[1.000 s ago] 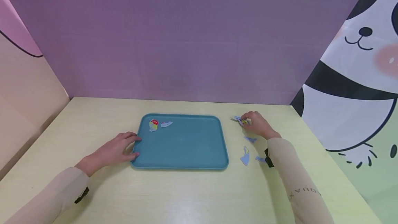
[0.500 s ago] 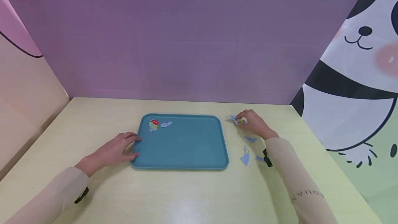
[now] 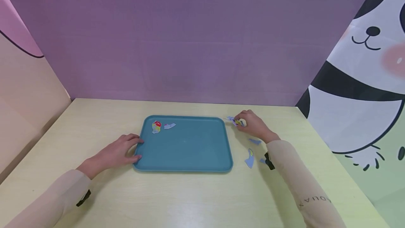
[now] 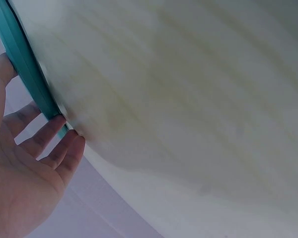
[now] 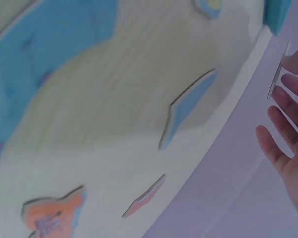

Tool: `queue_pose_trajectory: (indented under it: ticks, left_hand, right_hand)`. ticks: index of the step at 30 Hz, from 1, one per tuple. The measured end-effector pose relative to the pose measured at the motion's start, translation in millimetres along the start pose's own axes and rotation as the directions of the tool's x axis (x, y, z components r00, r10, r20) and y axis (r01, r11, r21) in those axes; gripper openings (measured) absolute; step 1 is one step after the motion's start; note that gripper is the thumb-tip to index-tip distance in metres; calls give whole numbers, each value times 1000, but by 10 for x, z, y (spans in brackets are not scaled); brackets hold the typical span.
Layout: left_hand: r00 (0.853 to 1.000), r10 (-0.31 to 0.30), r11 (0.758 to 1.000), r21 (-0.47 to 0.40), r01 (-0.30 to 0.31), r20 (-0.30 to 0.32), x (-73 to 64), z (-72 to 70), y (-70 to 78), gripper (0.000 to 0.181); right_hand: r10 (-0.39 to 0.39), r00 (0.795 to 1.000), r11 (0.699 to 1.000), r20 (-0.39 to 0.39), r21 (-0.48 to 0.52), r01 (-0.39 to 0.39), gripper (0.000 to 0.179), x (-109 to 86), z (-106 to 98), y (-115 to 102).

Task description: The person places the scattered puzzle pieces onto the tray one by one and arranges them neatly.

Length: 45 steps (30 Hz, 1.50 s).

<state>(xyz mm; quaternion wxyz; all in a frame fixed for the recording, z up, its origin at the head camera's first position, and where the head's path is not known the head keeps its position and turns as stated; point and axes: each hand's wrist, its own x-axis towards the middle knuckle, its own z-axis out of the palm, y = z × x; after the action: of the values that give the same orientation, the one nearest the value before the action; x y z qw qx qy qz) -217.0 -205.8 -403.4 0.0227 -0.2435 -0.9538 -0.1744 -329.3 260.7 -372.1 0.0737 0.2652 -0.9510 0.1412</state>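
Observation:
My right hand (image 3: 253, 124) pinches a flat lilac-and-yellow puzzle piece (image 3: 230, 118) between thumb and fingertips, just off the back right corner of the blue tray (image 3: 185, 154). In the right wrist view the held puzzle piece (image 5: 277, 74) shows edge-on as a thin line, with the other fingers spread loosely. At the tray's left rim rests my left hand (image 3: 115, 152), its fingers relaxed and touching the edge. The left wrist view shows its fingertips against the teal rim (image 4: 27, 62). Two pieces lie on the tray: a red-and-yellow piece (image 3: 156, 127) and a lilac piece (image 3: 169, 126).
Right of the tray, a blue piece (image 3: 254, 141), a blue piece with a yellow mark (image 3: 249, 158) and a partly covered piece (image 3: 262, 160) lie on the pale wooden table (image 3: 183, 200). An orange piece (image 5: 54, 215) shows in the right wrist view. A purple wall (image 3: 190, 45) stands behind.
My right hand has moved left with the puzzle piece, closer to the tray's back right corner. The left hand has stayed at the tray's rim, and the tray has not moved.

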Motion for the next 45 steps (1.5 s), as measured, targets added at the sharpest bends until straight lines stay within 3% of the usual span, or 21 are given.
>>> queue_pose_trajectory:
  ticks: [13, 29, 45]
  left_hand:
    - [1000, 11, 1000, -1, -11, -8, 5, 8, -10, 48]
    - [1000, 6, 1000, 6, -6, -7, 2, 12, -16, 48]
    - [1000, -3, 1000, 6, 3, 12, -2, 5, -16, 49]
  right_hand:
    - [-68, 997, 998, 25, -9, 68, 24, 110, 82, -282]
    - [-92, 993, 995, 78, -32, 94, 28, 281, 179, -636]
    - [-147, 986, 988, 84, -41, 151, 28, 463, 239, -928]
